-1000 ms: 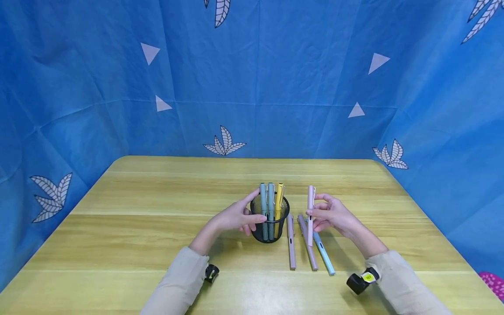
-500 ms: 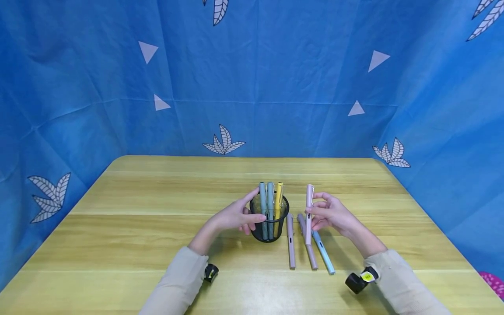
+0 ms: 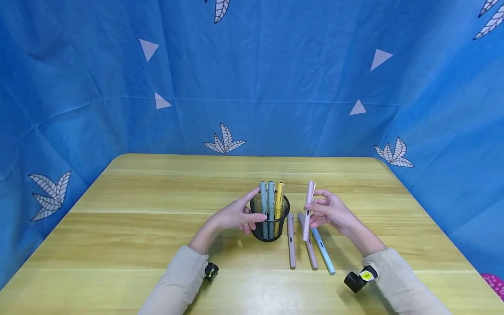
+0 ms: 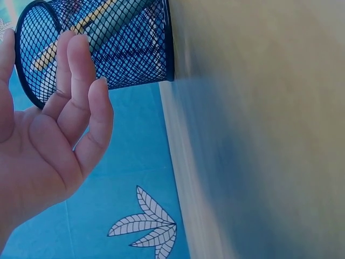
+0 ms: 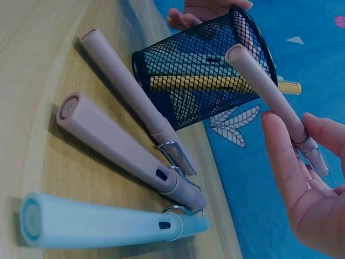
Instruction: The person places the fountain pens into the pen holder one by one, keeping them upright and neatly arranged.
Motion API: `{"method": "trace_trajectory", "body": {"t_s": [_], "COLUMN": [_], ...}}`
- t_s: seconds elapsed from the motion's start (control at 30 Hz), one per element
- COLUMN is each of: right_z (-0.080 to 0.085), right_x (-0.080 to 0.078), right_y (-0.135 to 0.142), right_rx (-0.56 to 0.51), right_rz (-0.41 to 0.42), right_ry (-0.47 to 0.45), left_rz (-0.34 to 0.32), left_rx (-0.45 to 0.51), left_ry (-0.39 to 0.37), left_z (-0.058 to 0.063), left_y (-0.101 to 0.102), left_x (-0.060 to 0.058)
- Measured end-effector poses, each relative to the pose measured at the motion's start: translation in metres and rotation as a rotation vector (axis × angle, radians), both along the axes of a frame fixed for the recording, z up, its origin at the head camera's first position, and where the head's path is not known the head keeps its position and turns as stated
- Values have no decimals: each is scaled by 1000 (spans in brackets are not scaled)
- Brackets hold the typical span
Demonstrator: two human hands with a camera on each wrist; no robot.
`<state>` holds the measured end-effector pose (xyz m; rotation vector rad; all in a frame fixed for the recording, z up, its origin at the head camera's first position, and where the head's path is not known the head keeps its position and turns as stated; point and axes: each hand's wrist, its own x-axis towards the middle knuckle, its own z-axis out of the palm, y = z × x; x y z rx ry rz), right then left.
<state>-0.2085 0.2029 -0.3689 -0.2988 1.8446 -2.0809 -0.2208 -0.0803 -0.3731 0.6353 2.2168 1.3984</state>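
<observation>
My left hand point(image 3: 236, 215) holds the black mesh pen cup point(image 3: 257, 234) at its left side, thumb and index finger at the rim. Two grey-green pens point(image 3: 271, 201) and a yellow pen point(image 3: 280, 197) stand in the cup. Just right of it, my right hand point(image 3: 330, 213) pinches a pale pink pen point(image 5: 269, 91) between thumb and fingers, cap end up and slightly tilted. Below that hand, a mauve pen point(image 3: 291, 245), a second mauve pen point(image 3: 311, 253) and a light blue pen point(image 3: 324, 253) lie side by side on the table.
The wood-grain table point(image 3: 138, 236) reaches back to a blue patterned curtain point(image 3: 197, 78) hanging behind and at both sides. Small black devices point(image 3: 355, 282) are strapped at both sleeves. Something pink point(image 3: 493, 284) shows at the far right edge.
My right hand has lifted the pale pink pen slightly and shifted it a little left toward the cup, tilting it. My left hand stays at the cup.
</observation>
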Motion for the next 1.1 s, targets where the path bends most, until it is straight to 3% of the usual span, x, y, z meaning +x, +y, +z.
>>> {"method": "trace_trajectory", "body": {"t_s": [0.33, 1.1], "right_z": [6, 14], "right_x": [-1, -1], "right_y": [-7, -22], "right_rx": [-21, -115], "right_rz": [-86, -154], "right_ry": [44, 97], "left_rz": [10, 8], "left_rx": [-21, -25], "left_ry": [-1, -4], "left_z": [2, 4], "left_y": [1, 1], "left_x": [1, 1]}}
